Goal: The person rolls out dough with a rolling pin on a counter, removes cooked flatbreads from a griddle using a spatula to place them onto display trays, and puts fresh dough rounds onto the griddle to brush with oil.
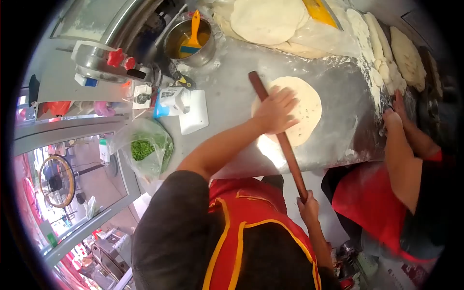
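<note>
A long dark wooden rolling pin (290, 159) lies slantwise across a flat round dough disc (309, 104) on the floured steel table (232, 101). My left hand (274, 113) presses down on the pin's middle, over the near edge of the dough, with the fingers laid over the pin. My right hand (308, 209) grips the pin's near end, off the table edge and beside my red apron.
A stack of rolled dough discs (268, 19) and a row of dough pieces (386, 53) lie at the far side. A metal pot (191, 46) holds yellow oil and a brush. A bag of chopped greens (147, 150) sits left. A co-worker's hands (392, 116) rest on the table's right edge.
</note>
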